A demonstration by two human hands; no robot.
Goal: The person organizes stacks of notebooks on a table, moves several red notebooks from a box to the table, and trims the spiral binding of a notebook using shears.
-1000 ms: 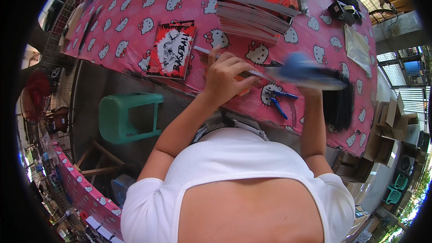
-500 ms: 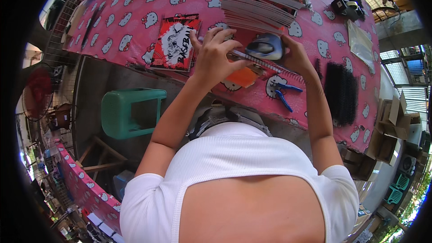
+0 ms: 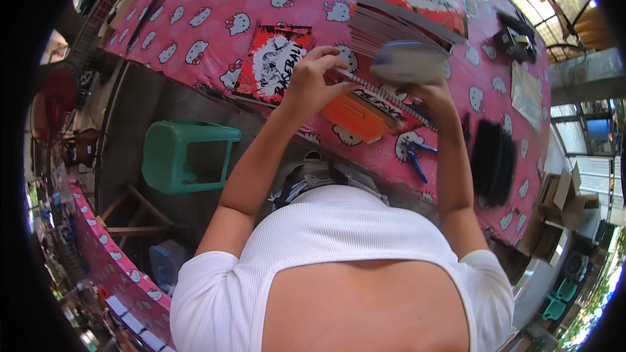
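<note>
My left hand [image 3: 314, 79] pinches the left end of a spiral-bound notebook [image 3: 407, 112], its coil spine edge turned up. My right hand [image 3: 432, 94], at the notebook's other end, is closed on a rounded blue-and-grey object [image 3: 409, 64], smeared by motion, so its kind is unclear. Beneath the notebook's left part lies a flat orange piece [image 3: 355, 116]. A small stack of red, black and white notebooks [image 3: 270, 65] rests left of my left hand. Blue-handled pliers [image 3: 417, 161] lie close to my right forearm.
A tall stack of notebooks [image 3: 401, 29] stands behind my hands. Black binding coils [image 3: 493, 163] lie at the right, with a clear plastic sheet [image 3: 525, 96] and a black tape dispenser [image 3: 512, 44] beyond. A green stool [image 3: 189, 156] stands off the table's near left edge.
The blue-and-grey object has been lifted and tilted off the notebook by my right hand. My left hand still holds the notebook. The view has shifted, moving the table's things slightly.
</note>
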